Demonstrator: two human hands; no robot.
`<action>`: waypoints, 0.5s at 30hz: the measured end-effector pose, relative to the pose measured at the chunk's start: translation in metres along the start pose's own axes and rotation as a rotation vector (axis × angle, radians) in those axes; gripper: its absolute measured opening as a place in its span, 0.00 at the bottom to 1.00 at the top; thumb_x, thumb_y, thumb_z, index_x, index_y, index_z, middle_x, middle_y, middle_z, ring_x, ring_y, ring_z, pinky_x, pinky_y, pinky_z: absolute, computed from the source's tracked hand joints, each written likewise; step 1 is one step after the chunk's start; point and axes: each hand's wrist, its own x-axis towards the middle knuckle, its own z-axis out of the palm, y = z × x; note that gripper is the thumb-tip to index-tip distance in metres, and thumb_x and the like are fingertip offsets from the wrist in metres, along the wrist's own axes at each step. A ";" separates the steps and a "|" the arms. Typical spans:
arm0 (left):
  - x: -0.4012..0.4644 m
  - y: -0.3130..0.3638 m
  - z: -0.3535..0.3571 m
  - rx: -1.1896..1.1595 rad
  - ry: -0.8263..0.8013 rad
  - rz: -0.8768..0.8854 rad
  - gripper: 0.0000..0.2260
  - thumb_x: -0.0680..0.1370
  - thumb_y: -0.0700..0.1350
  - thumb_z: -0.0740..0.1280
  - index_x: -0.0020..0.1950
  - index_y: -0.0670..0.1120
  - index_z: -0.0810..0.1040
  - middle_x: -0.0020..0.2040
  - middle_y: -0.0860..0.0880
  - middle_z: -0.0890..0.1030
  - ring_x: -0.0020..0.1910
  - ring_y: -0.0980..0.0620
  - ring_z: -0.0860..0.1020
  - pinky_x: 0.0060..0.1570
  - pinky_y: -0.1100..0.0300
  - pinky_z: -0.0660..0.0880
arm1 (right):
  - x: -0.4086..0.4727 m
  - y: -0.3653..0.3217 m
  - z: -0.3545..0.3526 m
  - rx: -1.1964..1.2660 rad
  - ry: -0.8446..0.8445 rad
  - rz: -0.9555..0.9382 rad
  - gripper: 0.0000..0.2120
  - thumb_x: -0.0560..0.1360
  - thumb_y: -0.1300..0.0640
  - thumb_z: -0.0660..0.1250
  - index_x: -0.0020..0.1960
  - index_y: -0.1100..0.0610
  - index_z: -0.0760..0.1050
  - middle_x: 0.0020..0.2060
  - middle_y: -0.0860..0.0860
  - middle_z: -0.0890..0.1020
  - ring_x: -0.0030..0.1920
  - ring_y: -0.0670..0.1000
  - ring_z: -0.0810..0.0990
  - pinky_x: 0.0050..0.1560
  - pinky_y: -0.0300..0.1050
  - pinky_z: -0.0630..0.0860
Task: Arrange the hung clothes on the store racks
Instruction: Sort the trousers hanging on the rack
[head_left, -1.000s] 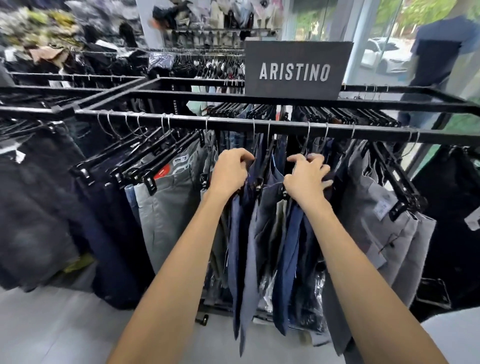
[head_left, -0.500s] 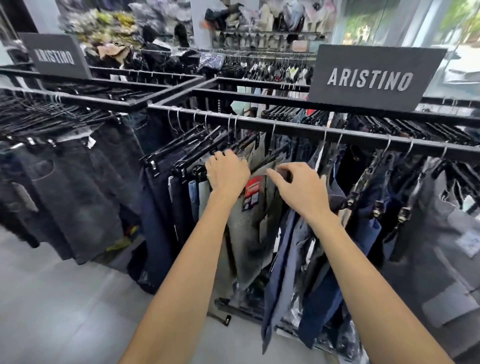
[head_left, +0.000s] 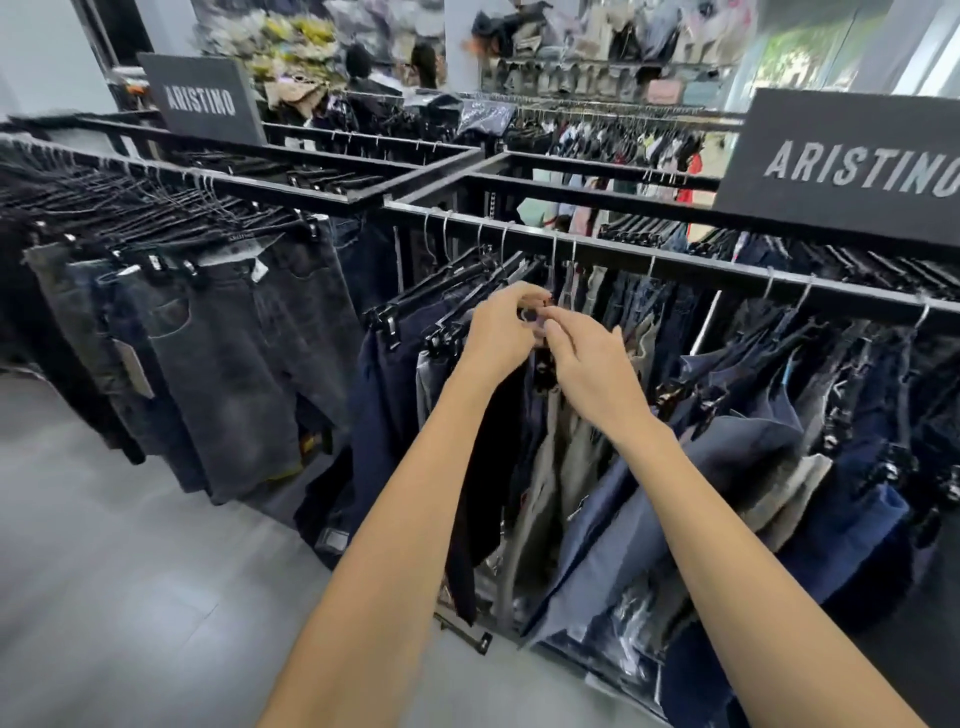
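Note:
A black rack rail (head_left: 727, 270) carries many trousers on black clip hangers. My left hand (head_left: 501, 332) and my right hand (head_left: 592, 364) meet just below the rail, near the left end of the row. Both pinch the top of a black clip hanger (head_left: 530, 314) that holds beige-grey trousers (head_left: 558, 467). Navy trousers (head_left: 387, 395) hang to the left of my hands, and blue and grey trousers (head_left: 727, 457) fan out to the right. My fingers hide the hanger's clip.
A second rack with dark jeans (head_left: 234, 353) stands at the left. Two black ARISTINO signs (head_left: 202, 98) (head_left: 852, 166) sit on the racks. More racks and two people (head_left: 395, 73) are at the back. Grey floor (head_left: 104, 571) lies at the lower left.
The view has swung left along the rack. Both hands moved left from the blue trousers to the beige-grey pair and closed together on its hanger.

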 end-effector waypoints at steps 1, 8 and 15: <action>0.003 -0.005 -0.007 0.036 0.059 0.023 0.18 0.73 0.29 0.64 0.58 0.44 0.81 0.55 0.47 0.80 0.51 0.49 0.80 0.51 0.58 0.79 | 0.001 -0.001 0.003 -0.047 -0.029 -0.020 0.18 0.85 0.47 0.52 0.64 0.48 0.78 0.65 0.44 0.78 0.68 0.48 0.72 0.76 0.66 0.46; 0.016 -0.035 -0.045 0.587 0.146 -0.167 0.10 0.79 0.47 0.65 0.58 0.48 0.80 0.57 0.44 0.81 0.58 0.41 0.76 0.56 0.51 0.72 | 0.022 -0.027 0.019 -0.492 0.060 -0.012 0.33 0.84 0.42 0.48 0.40 0.62 0.83 0.38 0.57 0.83 0.54 0.62 0.76 0.67 0.58 0.67; 0.021 -0.041 -0.058 0.186 0.139 -0.130 0.06 0.76 0.40 0.67 0.47 0.47 0.83 0.40 0.51 0.83 0.47 0.51 0.81 0.44 0.65 0.72 | 0.044 -0.066 0.039 -0.040 -0.100 0.205 0.19 0.84 0.50 0.57 0.64 0.64 0.73 0.59 0.62 0.79 0.61 0.62 0.76 0.58 0.49 0.70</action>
